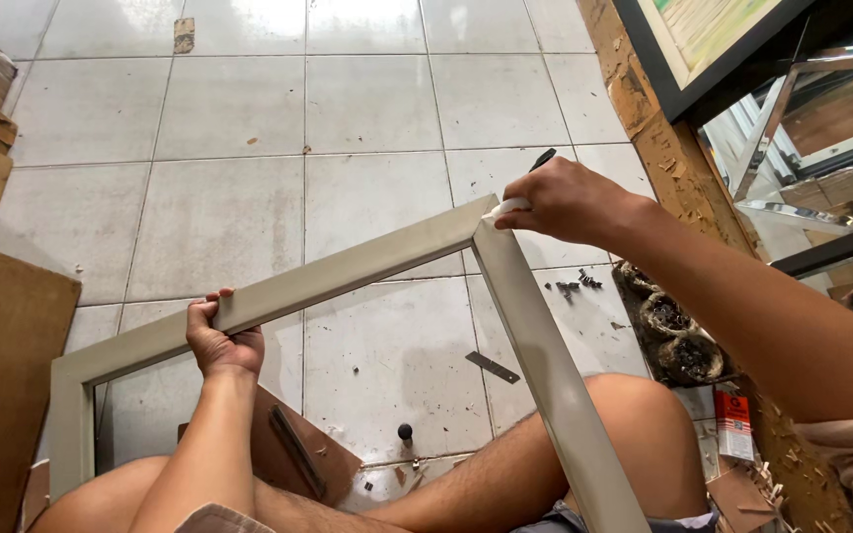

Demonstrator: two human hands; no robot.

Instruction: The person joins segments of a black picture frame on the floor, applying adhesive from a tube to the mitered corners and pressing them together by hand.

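I'm looking down at a pale grey-beige picture frame (367, 266) held above a tiled floor (239, 109), its near part resting across my bare knees. My left hand (221, 341) is wrapped shut round the long top rail, fingers curled over the upper edge, thumb underneath, approx. mid-rail. My right hand (567, 200) is at the mitred corner (476, 225) on the far right, fingers closed on a small white-tipped tool (507, 206) w/ a dark end poking out behind the knuckles; the white tip touches the corner joint. Can't tell exactly what kind of tool it is. From that corner the right rail runs down toward me and passes over my right thigh. The left corner of the frame sits low at the left, just beside a brown board (2, 395). On the floor under the frame: a flat dark metal strip (492, 367), a small black knob (405, 431), a brown board piece w/ a dark bar on it (298, 449). To the right, near my right forearm, a tray of dark screws in round cups (678, 341) and a small red-and-white box (734, 422). Top right, a black-framed picture (703, 39) leans against a mirrored frame (821, 148).
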